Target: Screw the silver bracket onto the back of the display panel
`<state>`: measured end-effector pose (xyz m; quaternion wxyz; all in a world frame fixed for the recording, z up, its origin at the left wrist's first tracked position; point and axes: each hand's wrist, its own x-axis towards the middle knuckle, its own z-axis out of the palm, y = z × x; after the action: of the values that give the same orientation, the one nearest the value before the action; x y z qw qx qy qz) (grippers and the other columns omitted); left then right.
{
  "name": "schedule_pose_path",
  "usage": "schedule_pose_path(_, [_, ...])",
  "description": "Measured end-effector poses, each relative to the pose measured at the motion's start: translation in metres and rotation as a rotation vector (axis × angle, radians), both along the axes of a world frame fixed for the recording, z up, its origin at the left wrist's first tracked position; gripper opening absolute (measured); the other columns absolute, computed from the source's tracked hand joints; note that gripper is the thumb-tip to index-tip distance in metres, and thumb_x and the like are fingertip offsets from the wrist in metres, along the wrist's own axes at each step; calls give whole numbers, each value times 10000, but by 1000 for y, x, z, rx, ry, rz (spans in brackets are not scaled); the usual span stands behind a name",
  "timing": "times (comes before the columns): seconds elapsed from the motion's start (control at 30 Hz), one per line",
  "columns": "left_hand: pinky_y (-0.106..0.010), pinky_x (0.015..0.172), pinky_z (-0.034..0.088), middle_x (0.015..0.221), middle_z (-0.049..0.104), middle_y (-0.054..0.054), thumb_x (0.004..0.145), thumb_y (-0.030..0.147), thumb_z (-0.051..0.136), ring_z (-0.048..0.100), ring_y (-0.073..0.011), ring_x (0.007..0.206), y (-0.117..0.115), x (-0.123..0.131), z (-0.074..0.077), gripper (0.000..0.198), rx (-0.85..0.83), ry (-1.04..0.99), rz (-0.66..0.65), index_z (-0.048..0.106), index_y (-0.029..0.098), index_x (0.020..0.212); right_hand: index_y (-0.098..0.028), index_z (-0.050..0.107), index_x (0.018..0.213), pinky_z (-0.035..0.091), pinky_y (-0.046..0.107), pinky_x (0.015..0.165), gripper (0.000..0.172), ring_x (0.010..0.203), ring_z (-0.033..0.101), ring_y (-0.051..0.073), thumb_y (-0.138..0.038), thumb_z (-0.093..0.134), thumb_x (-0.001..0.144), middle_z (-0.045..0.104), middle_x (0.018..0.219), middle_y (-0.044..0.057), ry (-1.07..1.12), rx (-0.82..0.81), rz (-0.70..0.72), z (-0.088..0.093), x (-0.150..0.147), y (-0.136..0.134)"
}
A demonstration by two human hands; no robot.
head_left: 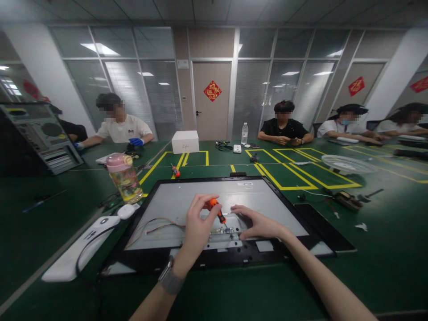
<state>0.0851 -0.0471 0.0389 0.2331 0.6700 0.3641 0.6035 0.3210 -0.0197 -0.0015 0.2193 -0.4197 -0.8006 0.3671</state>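
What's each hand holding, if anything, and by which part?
Left hand: an orange-and-black, thin-shafted screwdriver, by its handle. Right hand: cannot tell whether it grips anything.

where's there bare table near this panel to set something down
Bare table shows right of the black slab and paper scrap, and on the near side of the panel, between the forearms. Crowded: left of the panel, where the bottle, white strip and white disc sit.
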Motion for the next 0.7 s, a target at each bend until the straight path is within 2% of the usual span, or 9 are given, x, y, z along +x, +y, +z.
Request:
schedule_pose_path(0.1, [-270, 755, 495, 895, 583, -25, 852, 271, 611, 593, -152, 814, 2, 0, 0, 163, 3, -1, -3, 670, 198, 985, -215, 491, 1341, 201, 459, 1170, 822, 1400, 293, 305, -506, 797, 636, 349, 1514, 118, -10, -14, 2, 1, 0, -1])
schedule_pose_path(0.27, [-311, 858, 493, 1022, 621, -67, 925, 279, 489, 614, -175, 951, 4, -3, 2, 292, -58, -10, -131, 610, 196, 1178, -209, 479, 1357, 195, 461, 1172, 833, 1404, 284, 309, -511, 789, 644, 353, 1513, 117, -14, -5, 8, 1, 0, 0])
schedule_pose_path(0.47, [-270, 752, 517, 917, 612, -49, 873, 325, 580, 624, -154, 818, 4, -4, 6, 215, -47, -60, -67, 697, 181, 981, -224, 477, 1360, 191, 470, 1173, 834, 1401, 290, 311, -506, 792, 641, 348, 1516, 110, -2, -6, 10, -3, 1, 1])
schedule_pose_path(0.7, [-326, 879, 492, 1020, 660, -80, 927, 343, 491, 635, -191, 968, 1, -3, 7, 342, -145, -91, -265, 611, 175, 1200, -212, 470, 1367, 191, 464, 1174, 844, 1403, 286, 311, -504, 791, 643, 345, 1517, 117, -13, -2, 7, -3, 1, 1])
